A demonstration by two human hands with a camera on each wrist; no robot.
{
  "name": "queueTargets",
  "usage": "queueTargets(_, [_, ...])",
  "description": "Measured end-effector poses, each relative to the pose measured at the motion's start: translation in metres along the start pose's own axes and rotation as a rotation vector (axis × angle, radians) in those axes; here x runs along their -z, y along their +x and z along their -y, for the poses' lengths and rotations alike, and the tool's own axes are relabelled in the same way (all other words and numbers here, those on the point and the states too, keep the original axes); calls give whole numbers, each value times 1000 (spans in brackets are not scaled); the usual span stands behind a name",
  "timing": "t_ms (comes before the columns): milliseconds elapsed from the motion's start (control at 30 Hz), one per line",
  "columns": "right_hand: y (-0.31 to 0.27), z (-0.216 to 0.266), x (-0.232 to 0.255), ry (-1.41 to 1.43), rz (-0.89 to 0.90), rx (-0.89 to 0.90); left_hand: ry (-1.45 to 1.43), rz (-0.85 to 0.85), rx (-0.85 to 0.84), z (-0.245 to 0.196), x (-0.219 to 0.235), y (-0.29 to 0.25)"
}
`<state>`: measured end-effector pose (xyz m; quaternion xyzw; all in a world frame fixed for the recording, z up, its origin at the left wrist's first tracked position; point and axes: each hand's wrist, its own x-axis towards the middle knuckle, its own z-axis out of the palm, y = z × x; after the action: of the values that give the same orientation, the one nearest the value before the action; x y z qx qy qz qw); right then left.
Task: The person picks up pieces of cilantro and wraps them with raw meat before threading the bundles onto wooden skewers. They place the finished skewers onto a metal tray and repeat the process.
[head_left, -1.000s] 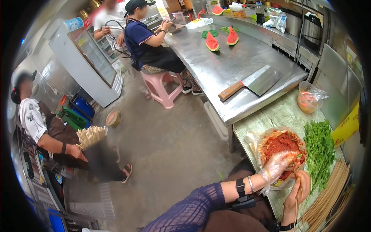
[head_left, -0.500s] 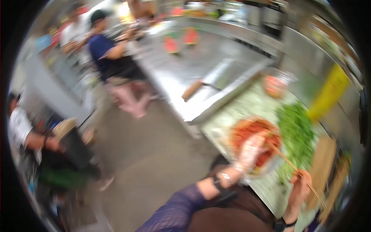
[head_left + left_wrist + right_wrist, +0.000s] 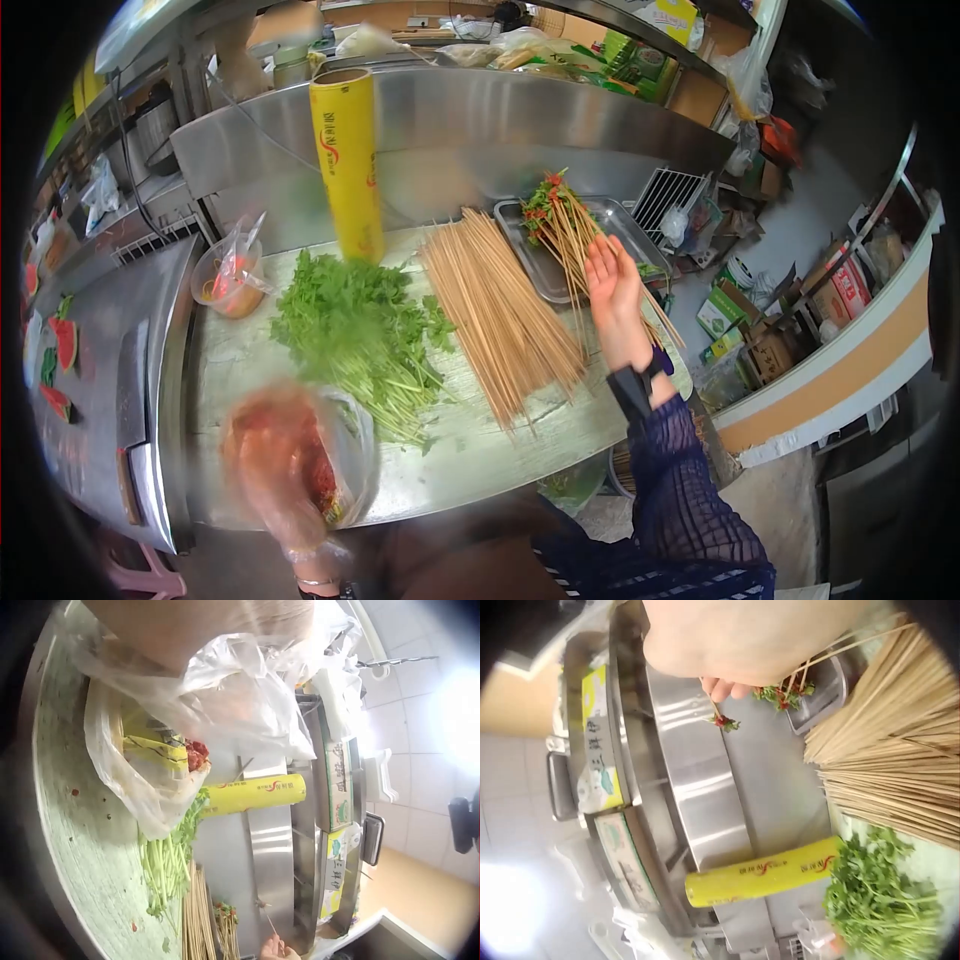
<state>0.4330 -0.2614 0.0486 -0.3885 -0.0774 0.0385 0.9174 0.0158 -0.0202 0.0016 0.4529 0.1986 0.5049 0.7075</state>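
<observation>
My left hand [image 3: 280,475], in a clear plastic glove, is blurred over a plastic-lined bowl [image 3: 355,460] of red chopped mixture [image 3: 318,475]; its fingers do not show clearly. In the left wrist view the loose plastic [image 3: 247,697] hides them too. Off to the right, my bare right hand [image 3: 615,295] is raised beside a metal tray [image 3: 545,280] of skewers tipped with red and green food [image 3: 548,205]. The right wrist view shows this hand's fingers [image 3: 721,688] pinching a thin skewer with a red-and-green bundle [image 3: 725,722] at its tip.
Leafy green stalks [image 3: 350,320] and a spread of bare bamboo skewers [image 3: 500,320] lie between my hands. Behind stands a yellow roll [image 3: 348,170]. A clear tub [image 3: 232,280] sits at the left, next to a steel table with a cleaver [image 3: 135,400].
The view has swung right, from the room and the steel table to the skewers and tray. My hands have moved apart: the right, holding a skewer, has left the bowl for the tray.
</observation>
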Motion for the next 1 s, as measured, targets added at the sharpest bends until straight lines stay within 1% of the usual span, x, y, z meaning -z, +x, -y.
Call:
queueTargets(100, [51,-15,0,78,-117,-9,10,-31,12,0,0,1])
queueTargets(200, [80,-41,6,119,-223,-39,67,-27,-3,2,3,2])
queueTargets(267, [89,-54,14,120,-290,-91,125,-43,1,2,2,2])
queueTargets(300, [87,-56,19,288,-271,-201,126,-56,20,0,-3,2])
queueTargets(333, [84,-60,24,274,-237,-210,134,-28,32,-2,-5,5])
queueTargets(367, [74,-60,18,238,-191,-207,143,1,43,-4,-7,8])
queueTargets(400, [59,-65,13,205,-151,-220,138,-72,35,-3,-11,1])
queueTargets(467, [31,-71,5,41,103,-381,197,-60,-9,-2,-7,0])
queueTargets(500, [14,-73,-6,-38,277,-456,166,-67,-6,0,-6,0])
queueTargets(533, [-4,-73,-17,-168,340,-479,145,-75,0,-1,-5,0])
queueTargets(600, [-53,-74,-58,-428,461,-504,93,-77,9,-2,-6,-1])
queueTargets(667, [-75,-86,-78,-686,662,-491,104,-57,-1,-2,-2,-2])
queueTargets(733, [-89,-111,-86,-974,890,-304,117,-32,-16,-2,-1,-3])
queueTargets(767, [-92,-123,-89,-1100,940,-214,114,-58,-12,-1,-2,-2])
queueTargets(867, [-99,-152,-90,-1540,1048,110,96,-37,-2,-3,-4,-1])
queueTargets(900, [-99,-165,-86,-1579,1040,90,69,-36,-17,-3,-4,-1])
queueTargets(933, [-96,-173,-79,-1515,1011,95,67,-45,-14,-3,-3,-1])
queueTargets(1000, [-92,-171,-78,-1389,957,104,59,-65,-7,-2,-2,-1])
